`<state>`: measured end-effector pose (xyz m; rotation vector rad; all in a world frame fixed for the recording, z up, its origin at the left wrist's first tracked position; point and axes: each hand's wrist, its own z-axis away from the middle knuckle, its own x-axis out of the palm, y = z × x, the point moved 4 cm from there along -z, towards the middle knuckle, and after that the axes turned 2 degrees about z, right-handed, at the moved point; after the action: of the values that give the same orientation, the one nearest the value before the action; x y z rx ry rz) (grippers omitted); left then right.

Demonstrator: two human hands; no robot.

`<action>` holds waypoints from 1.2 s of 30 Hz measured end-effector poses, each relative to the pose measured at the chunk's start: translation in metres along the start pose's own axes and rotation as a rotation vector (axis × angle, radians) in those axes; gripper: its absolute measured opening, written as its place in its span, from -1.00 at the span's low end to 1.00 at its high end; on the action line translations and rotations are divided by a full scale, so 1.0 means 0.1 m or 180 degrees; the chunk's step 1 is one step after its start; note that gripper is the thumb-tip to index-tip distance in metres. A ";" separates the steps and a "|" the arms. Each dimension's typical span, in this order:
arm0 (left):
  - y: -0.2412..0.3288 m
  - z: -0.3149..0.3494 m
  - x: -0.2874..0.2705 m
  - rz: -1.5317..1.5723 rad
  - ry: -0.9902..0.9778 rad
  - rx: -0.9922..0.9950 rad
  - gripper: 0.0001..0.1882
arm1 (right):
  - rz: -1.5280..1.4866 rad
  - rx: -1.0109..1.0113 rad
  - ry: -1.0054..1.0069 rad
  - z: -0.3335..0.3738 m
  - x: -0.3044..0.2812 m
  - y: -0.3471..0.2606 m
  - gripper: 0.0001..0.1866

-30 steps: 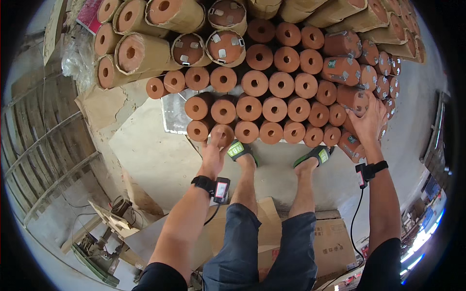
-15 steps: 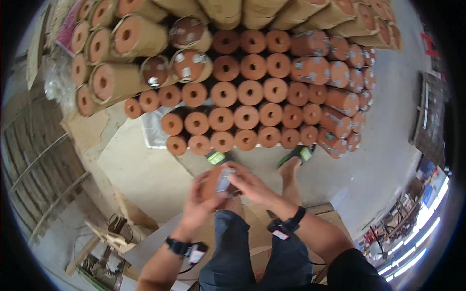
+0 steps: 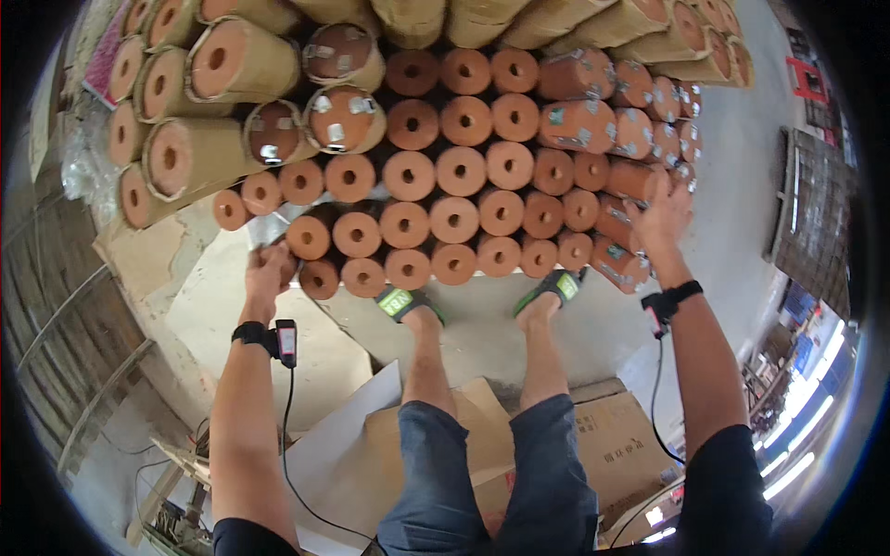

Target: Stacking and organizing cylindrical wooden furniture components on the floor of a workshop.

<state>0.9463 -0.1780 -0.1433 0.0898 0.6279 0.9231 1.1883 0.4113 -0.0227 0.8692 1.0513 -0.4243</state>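
Observation:
Clay-coloured cylinders [image 3: 454,221], most with a round hole in the end, lie stacked in rows before me. At the lower left end of the stack my left hand [image 3: 266,278] is closed round a reddish-brown cylinder [image 3: 288,267], mostly hidden by the hand and the rolls beside it. My right hand [image 3: 662,221] reaches to the right end, fingers spread against the taped cylinders [image 3: 616,218] there. It grasps nothing that I can see. Silvery tape patches mark several of these right-hand pieces.
Larger cylinders in brown paper wrapping [image 3: 209,153] lie on the upper left and along the far side. Clear plastic [image 3: 88,167] bunches at the left. Flattened cardboard [image 3: 603,454] lies by my legs, and my sandalled feet [image 3: 408,304] stand at the stack's near edge. Dark slatted panels [image 3: 811,222] are at the right.
Both hands were together near my lap, holding a short reddish-brown piece with a silvery patch. Now they are apart, reaching forward to opposite ends of the stack.

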 end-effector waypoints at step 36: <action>1.56 2.02 2.33 -0.1773 -0.0449 0.2552 -0.11 | -0.2619 -0.0641 -0.0035 0.44 -0.19 -0.87 -0.20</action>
<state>1.0469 0.1346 -0.0351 0.6564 0.8057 0.0873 1.1455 0.3217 -0.0323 0.2179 1.3924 -0.9848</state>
